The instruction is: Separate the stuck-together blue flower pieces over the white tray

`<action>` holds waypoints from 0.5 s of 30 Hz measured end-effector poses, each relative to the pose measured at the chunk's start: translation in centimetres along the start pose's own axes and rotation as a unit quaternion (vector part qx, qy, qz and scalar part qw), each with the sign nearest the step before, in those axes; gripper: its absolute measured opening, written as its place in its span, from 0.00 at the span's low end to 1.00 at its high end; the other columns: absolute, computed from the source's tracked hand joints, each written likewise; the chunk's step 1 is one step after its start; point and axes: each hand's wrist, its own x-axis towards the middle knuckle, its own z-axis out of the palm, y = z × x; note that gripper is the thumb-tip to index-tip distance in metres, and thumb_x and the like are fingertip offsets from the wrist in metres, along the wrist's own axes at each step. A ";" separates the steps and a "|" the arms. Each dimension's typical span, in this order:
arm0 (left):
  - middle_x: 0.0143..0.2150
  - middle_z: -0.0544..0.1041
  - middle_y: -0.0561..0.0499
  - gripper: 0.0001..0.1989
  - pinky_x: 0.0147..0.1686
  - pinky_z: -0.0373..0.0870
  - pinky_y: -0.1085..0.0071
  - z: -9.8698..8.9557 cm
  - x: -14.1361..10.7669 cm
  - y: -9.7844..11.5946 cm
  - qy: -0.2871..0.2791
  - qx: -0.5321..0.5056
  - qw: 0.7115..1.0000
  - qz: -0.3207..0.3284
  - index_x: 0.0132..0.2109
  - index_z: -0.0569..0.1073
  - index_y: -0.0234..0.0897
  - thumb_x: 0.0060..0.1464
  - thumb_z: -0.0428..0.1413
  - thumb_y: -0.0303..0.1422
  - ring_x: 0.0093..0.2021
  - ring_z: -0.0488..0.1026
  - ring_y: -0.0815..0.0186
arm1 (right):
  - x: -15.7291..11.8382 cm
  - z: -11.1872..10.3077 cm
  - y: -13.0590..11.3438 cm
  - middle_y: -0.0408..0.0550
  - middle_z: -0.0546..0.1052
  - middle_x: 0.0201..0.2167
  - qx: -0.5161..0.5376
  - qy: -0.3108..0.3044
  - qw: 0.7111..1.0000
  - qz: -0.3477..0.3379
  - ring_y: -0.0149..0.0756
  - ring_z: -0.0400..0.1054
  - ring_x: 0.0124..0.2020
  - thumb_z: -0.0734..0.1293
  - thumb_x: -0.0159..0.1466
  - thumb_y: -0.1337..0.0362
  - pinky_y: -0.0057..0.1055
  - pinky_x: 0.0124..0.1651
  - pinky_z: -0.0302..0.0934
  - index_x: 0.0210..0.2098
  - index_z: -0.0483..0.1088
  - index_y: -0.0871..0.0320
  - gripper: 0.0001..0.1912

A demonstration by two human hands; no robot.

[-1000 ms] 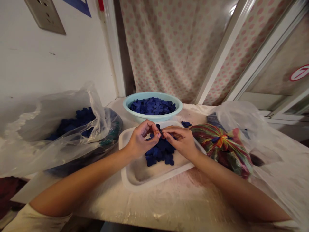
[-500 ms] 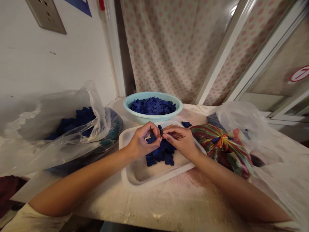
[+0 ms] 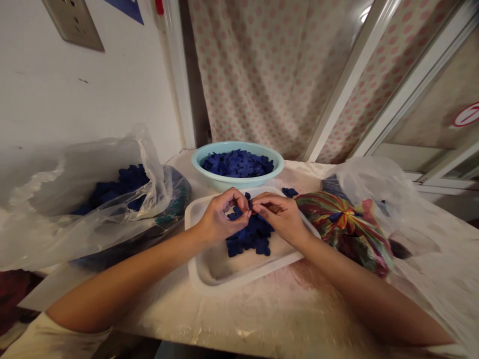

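Note:
Between the fingertips of my left hand (image 3: pixel 224 215) and my right hand (image 3: pixel 280 215) is a small dark blue petal piece (image 3: pixel 249 201), pinched from both sides. Both hands are closed in a pinch above a white tray (image 3: pixel 213 286). Below them in the tray lies a loose pile of blue flower-shaped pieces (image 3: pixel 249 242), partly covered by my fingers. Just behind the tray stands a light blue basin (image 3: pixel 198 162) heaped with similar blue pieces (image 3: pixel 237 163).
At left, a clear plastic bag (image 3: pixel 41 224) gapes around more blue pieces (image 3: pixel 112 189). On the right sit a knotted multicoloured bag (image 3: pixel 340 224) and another clear bag (image 3: pixel 374 179). One stray blue piece (image 3: pixel 289 192) lies behind the tray. A dotted curtain (image 3: pixel 262 75) hangs beyond the table.
Almost nothing differs: the hands still pinch the same blue piece over the tray. The whole view has shifted very slightly.

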 end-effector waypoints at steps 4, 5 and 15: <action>0.29 0.68 0.54 0.10 0.31 0.64 0.77 0.0 0.0 0.0 -0.002 -0.005 1.000 0.003 0.31 0.60 0.36 0.45 0.55 0.22 0.29 0.66 0.74 | 0.0 0.1 0.0 0.45 0.75 0.28 -0.002 0.001 1.000 0.003 0.30 0.68 0.30 0.67 0.57 0.66 0.27 0.35 0.63 0.28 0.72 0.57 0.02; 0.29 0.68 0.54 0.10 0.31 0.64 0.77 0.0 0.0 0.1 -0.003 -0.006 1.000 0.005 0.31 0.60 0.36 0.45 0.55 0.22 0.29 0.66 0.74 | 0.0 0.1 0.0 0.45 0.74 0.28 0.000 0.001 1.000 0.003 0.30 0.68 0.30 0.67 0.57 0.66 0.27 0.35 0.63 0.28 0.72 0.57 0.02; 0.29 0.68 0.54 0.11 0.31 0.64 0.77 0.1 -0.1 0.0 0.001 -0.012 1.000 0.006 0.30 0.60 0.37 0.44 0.55 0.21 0.29 0.66 0.74 | -0.1 0.0 0.2 0.46 0.74 0.28 -0.001 0.002 1.000 0.010 0.31 0.68 0.31 0.67 0.56 0.64 0.28 0.35 0.63 0.29 0.72 0.57 0.03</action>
